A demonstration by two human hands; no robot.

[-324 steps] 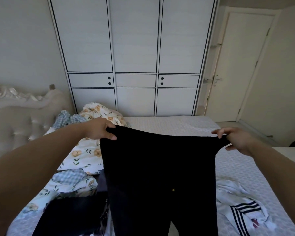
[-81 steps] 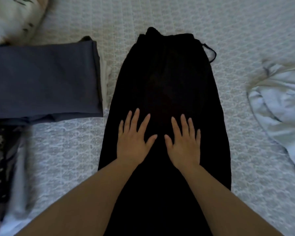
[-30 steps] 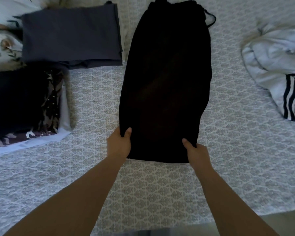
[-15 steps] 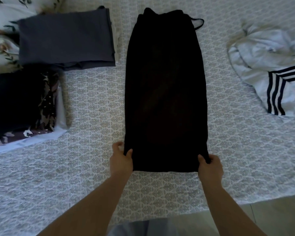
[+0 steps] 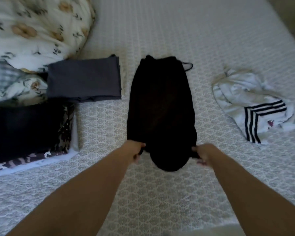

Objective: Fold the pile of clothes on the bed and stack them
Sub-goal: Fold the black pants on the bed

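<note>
While the long black garment (image 5: 161, 106) lies lengthwise on the white patterned bedspread (image 5: 160, 193), its near hem is lifted off the bed, pinched at each corner. The left hand (image 5: 136, 151) curls its fingers round the near-left corner and the right hand (image 5: 201, 155) grips the near-right corner, so both hold fabric and neither is free. Between them the hem sags in a dark rounded belly toward the near edge of the bed.

The garment's long axis runs straight away from the person, from the held hem to the gathered waistband with its thin cord at the far end. That far end lies directly ahead of both hands, about equally distant from each, so the likely next fold is to carry the hem forward along that axis and lay it on the waistband; both arms would need to travel together to keep the edges square.

To the left sits a folded dark grey garment (image 5: 83, 80), and nearer on the left a stack of folded dark and patterned clothes (image 5: 29, 133). Far left is a floral duvet (image 5: 36, 28). Well to the right, a crumpled white garment with dark stripes (image 5: 252, 106) is not yet folded.
</note>
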